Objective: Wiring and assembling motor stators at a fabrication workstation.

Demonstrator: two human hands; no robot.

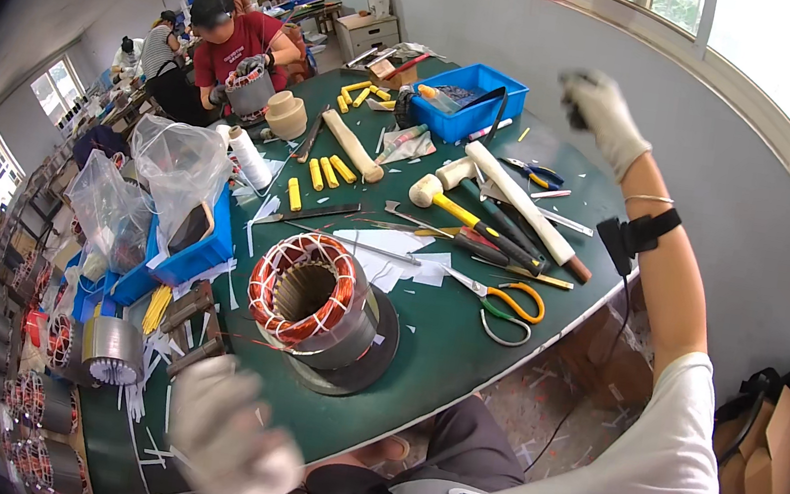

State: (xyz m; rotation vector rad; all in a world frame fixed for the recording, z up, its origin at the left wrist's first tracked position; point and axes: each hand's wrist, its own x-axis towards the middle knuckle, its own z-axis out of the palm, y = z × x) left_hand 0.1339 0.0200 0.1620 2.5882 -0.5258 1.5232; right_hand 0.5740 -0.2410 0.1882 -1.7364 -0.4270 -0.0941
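Motion blur is seen over the gloved left hand (232, 438), held low before the stator (339, 338); whether its fingers are spread or pressed together cannot be told. Just beyond it, the stator is seated upright on a round dark base (383, 344) on the green workbench (427, 378). Copper windings (341, 287) have been fitted, and the upper ring is bound with white lacing (291, 251), so that end is judged largely done; the lower end is hidden, and a red wire (244, 338) is left loose. Scissors (520, 303) are laid to the right. The gloved right hand (607, 120) is raised past the tools, fingers seemingly curled; whether anything is pinched cannot be told. Farther off, another stator (250, 93) is handled by a co-worker (247, 39).
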